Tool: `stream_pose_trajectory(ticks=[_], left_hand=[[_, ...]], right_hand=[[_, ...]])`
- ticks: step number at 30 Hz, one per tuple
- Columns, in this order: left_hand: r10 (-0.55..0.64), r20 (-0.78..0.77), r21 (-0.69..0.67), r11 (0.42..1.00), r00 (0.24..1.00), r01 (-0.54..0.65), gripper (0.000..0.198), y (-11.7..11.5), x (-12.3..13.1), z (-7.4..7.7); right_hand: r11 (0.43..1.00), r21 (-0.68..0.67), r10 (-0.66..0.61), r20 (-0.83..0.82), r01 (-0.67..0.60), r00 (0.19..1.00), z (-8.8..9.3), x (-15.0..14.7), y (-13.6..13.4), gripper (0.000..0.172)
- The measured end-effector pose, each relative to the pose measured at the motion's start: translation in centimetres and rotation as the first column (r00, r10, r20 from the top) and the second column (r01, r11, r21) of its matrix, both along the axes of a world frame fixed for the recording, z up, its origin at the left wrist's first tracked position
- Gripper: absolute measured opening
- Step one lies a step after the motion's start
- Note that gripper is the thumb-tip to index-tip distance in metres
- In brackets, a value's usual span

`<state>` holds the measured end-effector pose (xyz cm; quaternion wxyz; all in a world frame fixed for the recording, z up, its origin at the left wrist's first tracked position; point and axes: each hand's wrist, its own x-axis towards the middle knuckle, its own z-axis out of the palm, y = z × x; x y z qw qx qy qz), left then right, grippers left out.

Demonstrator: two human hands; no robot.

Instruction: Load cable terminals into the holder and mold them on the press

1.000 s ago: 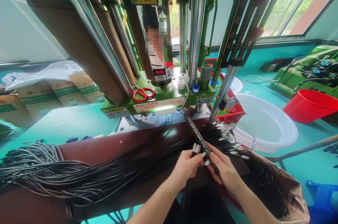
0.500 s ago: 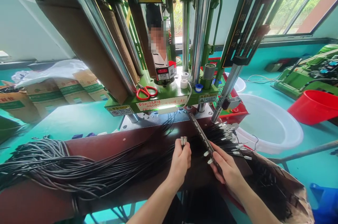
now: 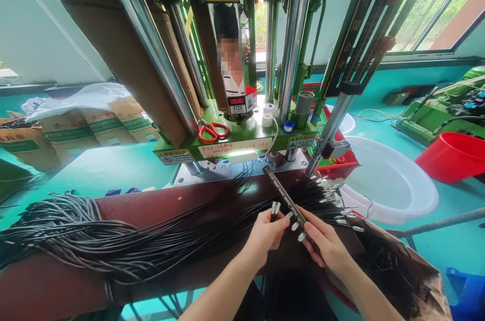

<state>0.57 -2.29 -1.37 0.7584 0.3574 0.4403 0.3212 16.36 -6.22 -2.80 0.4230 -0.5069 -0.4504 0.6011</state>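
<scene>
In my right hand (image 3: 322, 237) is a long dark metal bar (image 3: 285, 196) with slots along it, its far end pointing up and left toward the press. Silver cable connectors (image 3: 294, 226) stick out of its near left side. My left hand (image 3: 267, 235) is closed on cable ends with silver connectors (image 3: 275, 207), which stand up above the fingers. Its fingertips are beside the bar, at another connector (image 3: 289, 215); whether they grip that one I cannot tell. Under both hands, black cables (image 3: 182, 232) run across the brown table (image 3: 140, 205).
A green press (image 3: 242, 144) with steel columns stands beyond the table, red scissors (image 3: 213, 132) on its ledge. More connector ends (image 3: 329, 190) lie right of the bar. A paper-lined container (image 3: 420, 270), white tub (image 3: 390, 174) and red bucket (image 3: 450, 157) are at right.
My left hand has moved right and come up to the bar, its fingertips now at a connector there. The bar's far end has shifted slightly left in view.
</scene>
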Motion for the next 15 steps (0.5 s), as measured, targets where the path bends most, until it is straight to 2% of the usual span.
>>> stream_pose_trajectory(ticks=[7,9,13,15], left_hand=[[0.067,-0.092,0.072,0.996,0.994,-0.061,0.032,-0.17,0.21,0.77],[0.129,-0.099,0.172,0.979,0.987,-0.111,0.028,-0.20,0.15,0.53],[0.387,-0.075,0.349,0.874,0.919,-0.339,0.025,0.07,-0.34,-0.08],[0.380,-0.077,0.343,0.878,0.922,-0.333,0.027,0.21,-0.63,-0.05]], right_hand=[[0.997,0.027,0.077,0.070,-0.079,0.995,0.03,-0.28,0.14,0.062],[0.999,0.026,0.033,0.045,-0.034,0.998,0.05,-0.29,0.03,0.059],[0.996,0.011,-0.093,-0.028,0.093,0.995,0.07,-0.25,-0.26,0.055],[0.995,-0.008,-0.099,-0.062,0.099,0.993,-0.01,-0.15,-0.33,0.056]])
